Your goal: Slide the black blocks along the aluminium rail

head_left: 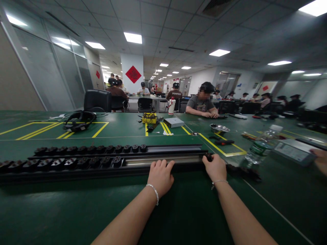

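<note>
A long black power track (189, 166) lies across the green table, its left part filled with a row of black socket modules (94, 163). Right of that row, its bare metallic channel (143, 162) shows. My left hand (160, 175) grips the track's near edge beside this bare stretch, fingers bent over the top. At the track's right end, my right hand (215, 167) pinches a small black socket module (208, 157) between thumb and fingers; the hand hides part of it. Just behind lies a second track (176, 148) with its own row of modules.
A water bottle (263, 144) and a grey metal box (293, 151) stand at the right, near another person's hand (320, 160). Farther back are a metal bowl (219, 128), a white box (173, 122), a yellow device (149, 118) and a black headset (79, 121). A person (203, 102) sits opposite.
</note>
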Motion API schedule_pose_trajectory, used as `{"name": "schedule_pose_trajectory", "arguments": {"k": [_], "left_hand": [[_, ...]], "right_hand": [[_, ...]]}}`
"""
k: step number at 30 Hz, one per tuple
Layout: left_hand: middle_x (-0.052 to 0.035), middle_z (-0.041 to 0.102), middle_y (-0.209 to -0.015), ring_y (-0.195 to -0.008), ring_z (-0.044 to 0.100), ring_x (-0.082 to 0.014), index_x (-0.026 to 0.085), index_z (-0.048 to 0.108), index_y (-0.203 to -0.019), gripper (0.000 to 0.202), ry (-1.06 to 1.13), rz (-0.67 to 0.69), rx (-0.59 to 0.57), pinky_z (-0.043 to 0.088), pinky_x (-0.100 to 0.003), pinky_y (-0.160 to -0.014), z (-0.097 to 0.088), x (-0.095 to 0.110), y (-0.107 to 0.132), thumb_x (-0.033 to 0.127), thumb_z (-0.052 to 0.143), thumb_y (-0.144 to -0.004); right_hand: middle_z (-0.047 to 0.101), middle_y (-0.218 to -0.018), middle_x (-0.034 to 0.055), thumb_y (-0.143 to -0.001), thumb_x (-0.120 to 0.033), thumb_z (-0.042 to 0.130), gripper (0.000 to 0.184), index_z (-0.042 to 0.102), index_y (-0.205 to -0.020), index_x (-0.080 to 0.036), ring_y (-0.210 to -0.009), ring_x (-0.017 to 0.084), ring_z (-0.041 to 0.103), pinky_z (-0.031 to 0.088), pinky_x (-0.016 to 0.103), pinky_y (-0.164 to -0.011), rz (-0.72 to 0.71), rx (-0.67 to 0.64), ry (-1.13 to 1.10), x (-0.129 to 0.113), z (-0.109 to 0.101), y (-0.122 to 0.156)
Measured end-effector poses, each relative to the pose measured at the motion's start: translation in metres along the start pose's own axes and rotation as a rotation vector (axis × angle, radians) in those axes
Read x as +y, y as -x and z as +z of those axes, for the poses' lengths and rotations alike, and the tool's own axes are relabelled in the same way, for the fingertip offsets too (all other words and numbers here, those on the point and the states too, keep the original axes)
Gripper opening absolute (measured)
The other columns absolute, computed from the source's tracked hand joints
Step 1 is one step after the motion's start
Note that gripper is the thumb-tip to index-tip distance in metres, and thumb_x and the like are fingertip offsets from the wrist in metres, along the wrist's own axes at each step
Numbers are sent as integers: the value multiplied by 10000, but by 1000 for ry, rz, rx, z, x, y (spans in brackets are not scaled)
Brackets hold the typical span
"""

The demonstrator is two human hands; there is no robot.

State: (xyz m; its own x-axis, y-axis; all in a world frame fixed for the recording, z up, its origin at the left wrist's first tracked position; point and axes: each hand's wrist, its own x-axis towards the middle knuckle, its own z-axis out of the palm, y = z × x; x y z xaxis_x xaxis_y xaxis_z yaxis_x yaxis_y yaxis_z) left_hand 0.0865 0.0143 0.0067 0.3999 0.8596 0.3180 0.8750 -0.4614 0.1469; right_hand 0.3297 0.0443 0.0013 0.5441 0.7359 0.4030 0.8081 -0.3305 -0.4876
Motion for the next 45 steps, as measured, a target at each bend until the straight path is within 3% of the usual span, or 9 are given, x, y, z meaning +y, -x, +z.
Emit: {"name": "schedule_pose_trajectory", "arguments": {"k": [11, 22, 34, 45], "left_hand": [[-41, 532, -1020, -980, 449, -218, 308, 412, -1219, 473, -10, -7, -6, 296, -371, -854, -1, 1, 0, 277, 474, -752], [-41, 532, -1042, -996, 447, -219, 317, 415, -1218, 472, -12, -21, -21, 295, -374, -867, -1, 2, 0, 290, 484, -752], [-38, 528, -999, -955, 447, -218, 307, 416, -1205, 477, -6, 16, 37, 300, -374, -842, 4, -2, 0, 285, 495, -736], [-41, 526, -1021, -981, 444, -218, 308, 412, -1214, 464, -29, -3, -4, 294, -372, -852, 1, 0, 0, 290, 482, -756]], "right_hand": [[584, -769, 91, -716, -473, 456, 305, 534, -762, -182, -759, 228, 526, 378, 312, -619, 29, -36, 68, -5, -5, 1], [609, -856, 126, -693, -503, 478, 365, 556, -784, -158, -885, 271, 510, 366, 359, -782, -28, 54, 71, 0, -4, 3], [606, -816, 111, -682, -518, 468, 356, 552, -772, -184, -868, 278, 514, 385, 343, -682, 52, -2, 21, -1, -5, 2], [594, -761, 103, -675, -505, 472, 354, 564, -769, -176, -827, 267, 513, 381, 338, -682, 39, 23, 11, -1, -3, 2]]}}
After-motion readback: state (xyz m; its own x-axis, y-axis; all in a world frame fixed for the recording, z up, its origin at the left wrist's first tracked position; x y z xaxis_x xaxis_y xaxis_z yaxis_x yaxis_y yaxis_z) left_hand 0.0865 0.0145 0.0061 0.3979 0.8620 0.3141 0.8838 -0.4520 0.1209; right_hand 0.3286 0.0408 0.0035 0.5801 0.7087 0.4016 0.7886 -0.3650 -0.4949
